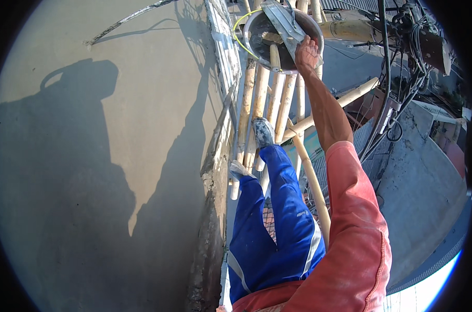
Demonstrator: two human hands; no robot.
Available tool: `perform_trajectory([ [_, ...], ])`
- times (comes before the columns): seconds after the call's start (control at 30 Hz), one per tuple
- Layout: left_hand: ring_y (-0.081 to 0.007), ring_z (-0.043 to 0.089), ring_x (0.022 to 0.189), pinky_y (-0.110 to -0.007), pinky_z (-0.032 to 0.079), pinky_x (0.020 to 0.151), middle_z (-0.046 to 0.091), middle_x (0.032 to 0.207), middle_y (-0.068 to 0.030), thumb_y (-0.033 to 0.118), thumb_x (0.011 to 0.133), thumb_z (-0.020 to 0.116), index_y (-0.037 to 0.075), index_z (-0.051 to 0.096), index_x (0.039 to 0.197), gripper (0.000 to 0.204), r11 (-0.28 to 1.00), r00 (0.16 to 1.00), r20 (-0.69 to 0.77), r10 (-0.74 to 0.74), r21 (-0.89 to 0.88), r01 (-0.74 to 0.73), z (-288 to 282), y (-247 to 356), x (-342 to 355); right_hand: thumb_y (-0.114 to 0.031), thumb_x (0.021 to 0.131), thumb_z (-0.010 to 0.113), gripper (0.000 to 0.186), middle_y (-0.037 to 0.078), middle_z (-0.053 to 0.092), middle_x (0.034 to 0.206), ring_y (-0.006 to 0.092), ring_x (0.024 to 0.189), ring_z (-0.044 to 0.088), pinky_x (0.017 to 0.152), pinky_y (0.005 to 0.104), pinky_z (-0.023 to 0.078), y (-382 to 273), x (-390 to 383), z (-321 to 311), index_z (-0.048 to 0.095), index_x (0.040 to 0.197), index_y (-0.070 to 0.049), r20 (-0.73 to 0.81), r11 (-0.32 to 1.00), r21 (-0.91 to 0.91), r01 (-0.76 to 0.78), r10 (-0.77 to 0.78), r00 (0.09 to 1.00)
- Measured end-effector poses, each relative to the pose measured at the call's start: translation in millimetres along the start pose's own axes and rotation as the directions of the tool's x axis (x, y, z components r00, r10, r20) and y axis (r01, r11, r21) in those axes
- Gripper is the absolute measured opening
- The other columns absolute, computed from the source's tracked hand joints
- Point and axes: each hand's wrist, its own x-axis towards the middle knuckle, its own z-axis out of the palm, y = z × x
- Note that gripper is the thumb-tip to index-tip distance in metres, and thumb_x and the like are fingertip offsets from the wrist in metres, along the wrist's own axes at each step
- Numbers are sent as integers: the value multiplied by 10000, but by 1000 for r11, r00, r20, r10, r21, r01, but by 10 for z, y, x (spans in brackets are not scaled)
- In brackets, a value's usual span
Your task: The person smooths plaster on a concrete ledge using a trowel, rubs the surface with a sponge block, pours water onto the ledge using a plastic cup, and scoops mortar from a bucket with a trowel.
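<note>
My right hand (pixel 307 53) reaches forward to the right side of a round grey tub (pixel 320 32). Its fingers are bent and close together at the near end of a flat grey metal plate (pixel 284 23), which lies slanted across the tub's mouth. Beside the plate, a tool with a pale wooden handle (pixel 274 56) leans over the near rim; its kind is unclear. A yellow-green loop (pixel 237 32) arcs along the tub's left side. What fills the tub is dark and hard to make out. My left hand is out of sight.
Several bamboo poles (pixel 261 92) lie under my feet and the tub. Left of them stands a broad grey plastered surface (pixel 158 130) with a rough edge (pixel 212 182). Bundled black cables (pixel 414 62) hang at right, near a thick bamboo pole (pixel 350 30). Roofs (pixel 407 192) show below.
</note>
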Motion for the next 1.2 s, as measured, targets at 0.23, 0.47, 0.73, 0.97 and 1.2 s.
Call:
perform_trajectory([
  [0.23,-288,572,920,-363,432,839,598,1065,-210,608,924,248,-87,474,1227,791,999,999,-5,-34,-4,34,-255,-47,-133,-323,822,569,459,206,604,1001,404,932,574,803,479,438,-235,-440,-842,489,1163,-26,-59,939,315,-136,162,985],
  [0.47,-287,571,928,-363,430,846,598,1070,-209,625,918,239,-86,477,1225,811,996,996,-36,-87,-27,86,-920,-239,-546,-574,866,498,668,135,633,899,205,715,625,562,271,503,-345,-2045,-1835,524,1192,8,938,-366,207,-907,-190,291],
  [0.73,-287,569,938,-362,427,854,597,1074,-208,645,910,229,-86,480,1223,834,972,955,-181,-234,-23,234,-1872,-737,-1339,-535,885,495,633,144,636,931,215,743,635,588,273,515,-580,-3062,-2669,520,1212,7,946,-261,244,-934,-148,289],
  [0.97,-286,568,946,-362,425,861,597,1079,-206,662,904,219,-86,482,1222,854,951,865,-396,-307,-86,299,-2161,-1159,-1570,-407,913,521,345,49,540,662,128,564,516,532,247,430,-1163,-3309,-3647,566,903,-65,838,-190,533,-824,-20,546],
  [1.2,-246,561,951,-329,411,869,617,1033,-174,670,904,201,-81,555,1154,868,895,943,-169,-286,-400,200,-2204,-789,-1486,-227,836,674,244,3,522,631,82,546,465,489,244,368,-1415,-4204,-4201,526,734,-62,460,-47,837,-546,-479,747],
])
